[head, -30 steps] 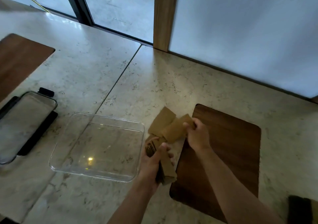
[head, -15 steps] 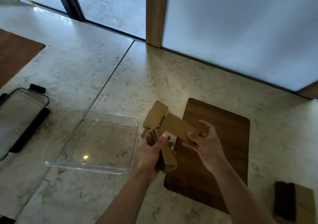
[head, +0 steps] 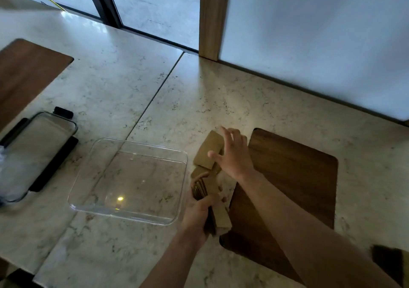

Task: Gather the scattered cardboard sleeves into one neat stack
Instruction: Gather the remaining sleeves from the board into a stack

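My left hand (head: 199,212) grips a stack of brown cardboard sleeves (head: 218,208), held on edge just left of a dark wooden board (head: 294,190). A loose sleeve (head: 209,150) lies flat on the stone counter beyond the stack, with another sleeve (head: 197,172) partly under it. My right hand (head: 235,154) hovers over the loose sleeve with fingers spread, holding nothing; whether it touches the sleeve I cannot tell.
A clear empty plastic tray (head: 132,181) sits left of the stack. Further left lies a container lid with black clips (head: 33,152) and a second wooden board (head: 26,75). A dark-and-tan object (head: 391,263) shows at the lower right corner. A wall and wooden post (head: 212,17) bound the counter.
My right hand laid the sleeve it carried onto the stack in my left hand, let go, and moved forward and left over the loose sleeve on the counter.
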The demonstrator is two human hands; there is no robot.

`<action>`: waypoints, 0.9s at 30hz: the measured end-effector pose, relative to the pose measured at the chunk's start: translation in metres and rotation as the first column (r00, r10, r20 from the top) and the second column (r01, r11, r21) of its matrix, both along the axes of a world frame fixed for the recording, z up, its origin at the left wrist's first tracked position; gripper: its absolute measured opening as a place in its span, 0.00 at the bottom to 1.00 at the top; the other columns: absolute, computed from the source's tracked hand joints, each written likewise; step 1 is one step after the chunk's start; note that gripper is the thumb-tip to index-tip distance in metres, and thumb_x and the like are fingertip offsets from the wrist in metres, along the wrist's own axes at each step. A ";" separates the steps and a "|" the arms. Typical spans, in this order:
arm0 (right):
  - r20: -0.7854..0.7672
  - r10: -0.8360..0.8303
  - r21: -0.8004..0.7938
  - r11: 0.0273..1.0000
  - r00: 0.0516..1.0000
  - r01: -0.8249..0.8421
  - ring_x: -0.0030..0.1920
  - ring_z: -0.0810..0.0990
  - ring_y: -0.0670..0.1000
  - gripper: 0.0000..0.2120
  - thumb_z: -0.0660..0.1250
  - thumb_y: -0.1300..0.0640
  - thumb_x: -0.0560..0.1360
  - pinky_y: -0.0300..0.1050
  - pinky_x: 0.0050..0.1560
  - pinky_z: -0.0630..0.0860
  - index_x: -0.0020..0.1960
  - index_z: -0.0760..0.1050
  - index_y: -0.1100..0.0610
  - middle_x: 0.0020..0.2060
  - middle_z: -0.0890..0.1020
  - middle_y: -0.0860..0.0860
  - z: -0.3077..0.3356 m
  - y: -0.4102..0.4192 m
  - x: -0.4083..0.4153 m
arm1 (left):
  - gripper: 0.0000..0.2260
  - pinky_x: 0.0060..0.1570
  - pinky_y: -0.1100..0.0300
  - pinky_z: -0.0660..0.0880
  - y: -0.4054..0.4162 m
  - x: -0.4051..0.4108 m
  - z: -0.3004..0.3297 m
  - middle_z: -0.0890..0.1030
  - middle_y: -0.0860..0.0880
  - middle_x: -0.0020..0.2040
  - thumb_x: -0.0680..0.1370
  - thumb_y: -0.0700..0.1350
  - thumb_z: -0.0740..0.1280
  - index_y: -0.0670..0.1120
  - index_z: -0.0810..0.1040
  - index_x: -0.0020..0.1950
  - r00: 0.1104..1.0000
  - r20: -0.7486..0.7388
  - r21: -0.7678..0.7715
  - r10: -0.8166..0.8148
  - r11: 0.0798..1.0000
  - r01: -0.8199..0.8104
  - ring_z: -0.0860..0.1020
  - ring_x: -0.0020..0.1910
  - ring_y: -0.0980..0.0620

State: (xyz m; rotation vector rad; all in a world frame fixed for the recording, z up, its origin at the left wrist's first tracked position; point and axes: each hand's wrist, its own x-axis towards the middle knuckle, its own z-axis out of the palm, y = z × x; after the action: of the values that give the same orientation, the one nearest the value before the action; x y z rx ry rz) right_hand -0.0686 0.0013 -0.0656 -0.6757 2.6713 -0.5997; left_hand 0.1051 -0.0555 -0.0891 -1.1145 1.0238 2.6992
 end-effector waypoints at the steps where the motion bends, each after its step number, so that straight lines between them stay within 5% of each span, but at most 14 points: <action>1: 0.023 0.076 0.026 0.997 0.997 -0.076 0.77 0.57 0.62 0.41 0.72 0.46 0.76 0.58 0.75 0.61 0.81 0.55 0.52 0.78 0.60 0.58 -0.002 -0.013 -0.008 | 0.28 0.41 0.48 0.84 0.000 0.001 0.000 0.86 0.38 0.50 0.69 0.35 0.77 0.54 0.81 0.67 1.000 0.015 0.007 0.003 1.000 -0.003 0.86 0.44 0.43; 4: 0.082 0.238 0.138 0.959 0.968 -0.248 0.79 0.54 0.63 0.42 0.74 0.48 0.75 0.59 0.77 0.58 0.82 0.54 0.46 0.81 0.57 0.56 -0.010 -0.031 -0.021 | 0.31 0.39 0.50 0.83 -0.002 0.003 0.001 0.87 0.41 0.47 0.69 0.38 0.81 0.49 0.76 0.70 0.998 0.057 0.015 0.028 0.999 -0.029 0.87 0.42 0.44; 8: 0.024 0.172 0.207 0.963 0.985 -0.174 0.68 0.66 0.60 0.40 0.75 0.39 0.71 0.57 0.66 0.68 0.78 0.62 0.43 0.70 0.67 0.56 -0.014 -0.016 -0.008 | 0.26 0.37 0.50 0.84 -0.006 0.002 0.001 0.88 0.43 0.44 0.72 0.37 0.79 0.48 0.77 0.68 0.998 0.061 0.005 0.024 1.000 -0.024 0.87 0.40 0.45; 12: 0.019 0.252 0.235 0.940 0.968 -0.249 0.67 0.65 0.58 0.33 0.70 0.34 0.72 0.57 0.66 0.67 0.75 0.68 0.42 0.68 0.66 0.55 -0.017 -0.002 0.009 | 0.25 0.38 0.50 0.84 -0.005 0.005 0.003 0.89 0.43 0.44 0.71 0.38 0.78 0.49 0.78 0.67 0.997 0.077 0.015 0.016 1.000 -0.018 0.87 0.40 0.45; 18: 0.126 0.489 0.193 0.841 0.863 -0.505 0.79 0.50 0.62 0.27 0.68 0.52 0.80 0.61 0.78 0.50 0.77 0.66 0.45 0.81 0.53 0.54 -0.013 0.013 0.003 | 0.25 0.38 0.48 0.84 -0.005 0.008 0.008 0.85 0.38 0.47 0.73 0.34 0.77 0.47 0.77 0.68 0.994 0.104 0.062 0.031 0.997 -0.037 0.85 0.40 0.42; 20: 0.101 0.536 0.234 0.806 0.838 -0.544 0.78 0.55 0.61 0.29 0.72 0.51 0.77 0.58 0.78 0.53 0.75 0.67 0.52 0.79 0.60 0.56 -0.009 0.017 -0.001 | 0.27 0.39 0.47 0.83 -0.005 0.009 0.009 0.85 0.37 0.48 0.71 0.35 0.78 0.45 0.76 0.69 0.992 0.121 0.064 0.030 0.997 -0.038 0.84 0.40 0.41; 23: 0.033 0.501 0.202 0.844 0.865 -0.497 0.61 0.75 0.56 0.21 0.76 0.51 0.72 0.48 0.60 0.73 0.60 0.72 0.54 0.60 0.76 0.53 0.002 0.027 0.000 | 0.33 0.39 0.47 0.84 -0.006 0.010 0.011 0.86 0.37 0.47 0.66 0.39 0.81 0.44 0.76 0.69 0.990 0.137 0.052 0.034 0.998 -0.042 0.85 0.40 0.41; 25: 0.086 0.363 0.090 0.925 0.928 -0.370 0.47 0.80 0.53 0.15 0.74 0.55 0.75 0.41 0.40 0.73 0.55 0.70 0.51 0.45 0.78 0.47 0.009 0.039 0.004 | 0.33 0.41 0.47 0.85 -0.007 0.008 0.012 0.87 0.37 0.48 0.65 0.41 0.81 0.45 0.76 0.68 0.991 0.127 0.020 0.048 0.998 -0.051 0.86 0.41 0.43; 27: 0.154 0.096 -0.047 0.995 0.983 -0.089 0.44 0.80 0.48 0.13 0.71 0.54 0.78 0.38 0.38 0.73 0.59 0.71 0.50 0.45 0.77 0.43 0.016 0.050 0.011 | 0.33 0.43 0.47 0.86 -0.009 0.004 0.014 0.87 0.35 0.54 0.66 0.42 0.81 0.45 0.76 0.69 0.993 0.097 -0.004 0.074 0.997 -0.074 0.87 0.43 0.44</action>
State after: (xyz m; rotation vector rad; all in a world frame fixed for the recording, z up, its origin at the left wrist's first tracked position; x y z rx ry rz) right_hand -0.0575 0.0509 -0.0497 -0.7282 2.4756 -0.6542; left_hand 0.1088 -0.0640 -0.0752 -1.2941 0.9875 2.6700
